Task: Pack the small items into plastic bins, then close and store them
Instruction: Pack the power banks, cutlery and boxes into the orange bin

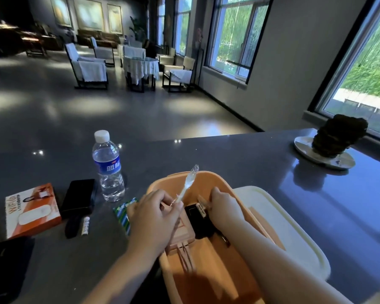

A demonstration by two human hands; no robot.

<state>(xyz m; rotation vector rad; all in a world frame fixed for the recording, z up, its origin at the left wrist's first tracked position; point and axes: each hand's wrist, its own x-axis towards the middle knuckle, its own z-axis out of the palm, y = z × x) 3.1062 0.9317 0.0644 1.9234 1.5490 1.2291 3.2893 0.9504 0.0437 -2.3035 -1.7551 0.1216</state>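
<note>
An orange plastic bin stands open on the dark counter in front of me. My left hand pinches a clear plastic fork by its handle over the bin's left rim, tines up. Inside the bin, my right hand grips a small wooden item next to a black box with a white label. A pink flat case and wooden utensils also lie in the bin. The cream lid lies to the bin's right.
Left of the bin lie a green-striped packet, a water bottle, a black case, a small dark tube with a white label and an orange WiFi box. A dark plant on a white saucer stands far right.
</note>
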